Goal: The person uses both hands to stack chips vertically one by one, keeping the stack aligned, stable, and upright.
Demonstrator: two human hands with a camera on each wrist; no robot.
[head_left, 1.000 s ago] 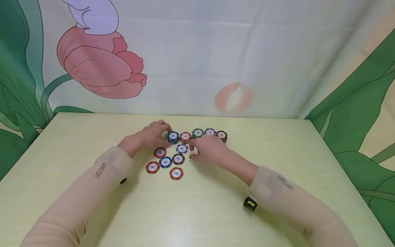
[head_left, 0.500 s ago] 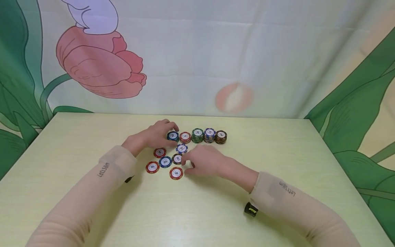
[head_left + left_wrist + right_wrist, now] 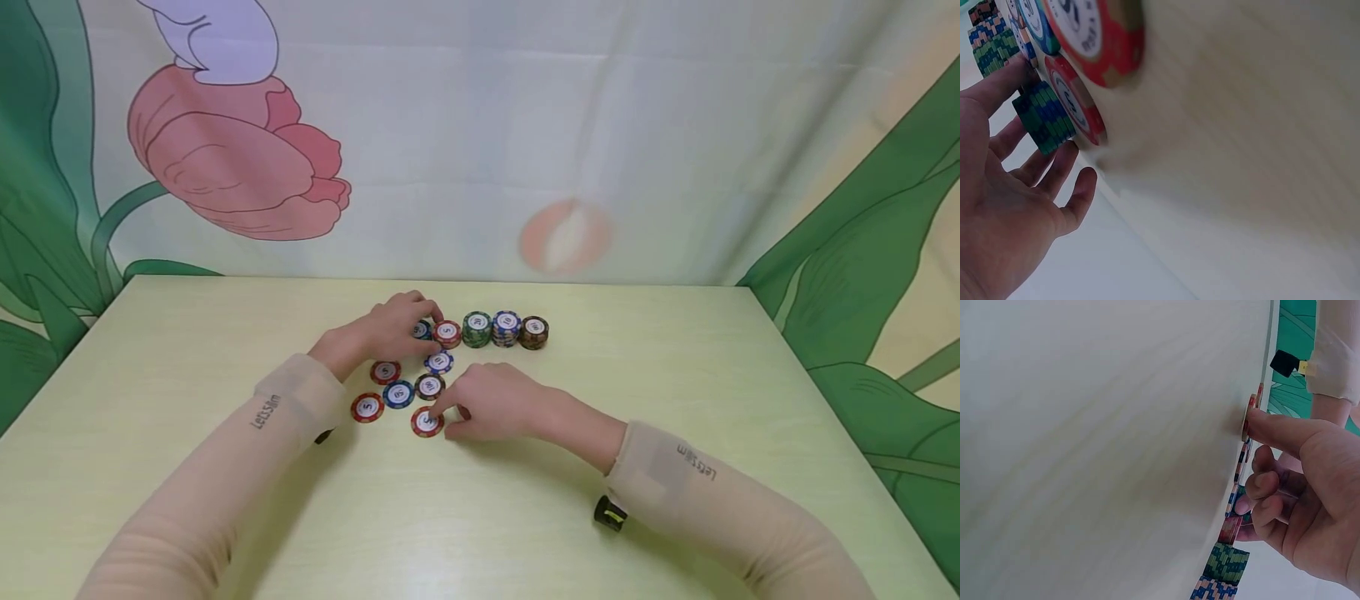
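Pale yellow table, row of five multicoloured round chip stacks looks mostly built, left hand at its nine-o'clock end, grip unclear, right hand pinching a flat red-and-white chip at seven, five loose chips seemingly remaining.

Chip stacks stand behind the loose chips.

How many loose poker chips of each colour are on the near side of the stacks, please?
Red poker chips: 3
Blue-and-green poker chip: 1
Blue-and-white poker chip: 1
Black poker chip: 1
Total: 6
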